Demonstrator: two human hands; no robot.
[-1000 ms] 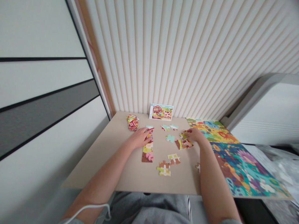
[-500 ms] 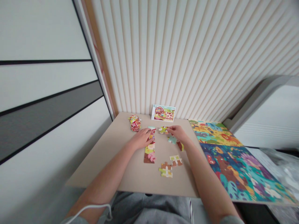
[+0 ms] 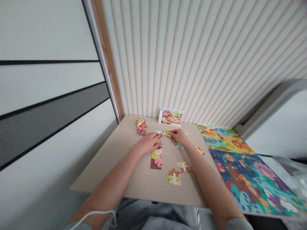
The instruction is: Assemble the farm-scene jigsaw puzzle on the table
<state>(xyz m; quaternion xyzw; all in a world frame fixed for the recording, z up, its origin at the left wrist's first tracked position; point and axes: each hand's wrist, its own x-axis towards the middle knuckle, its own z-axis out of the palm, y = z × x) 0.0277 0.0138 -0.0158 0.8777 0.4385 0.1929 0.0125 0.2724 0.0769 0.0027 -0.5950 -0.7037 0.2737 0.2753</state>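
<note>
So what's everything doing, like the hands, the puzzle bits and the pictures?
left hand: resting on the puzzle strip
right hand: pinching the yellow-green piece
puzzle strip: joined, partly covered
yellow-green piece: held by the strip's top; can't tell if locked in
piece pile: heaped
picture card: propped up
lion picture: flat
blue picture: flat

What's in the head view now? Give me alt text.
A person's left hand rests on an assembled jigsaw strip on a table, while the right hand holds a yellow-green piece beside its far end. A farm picture card stands behind.
</note>
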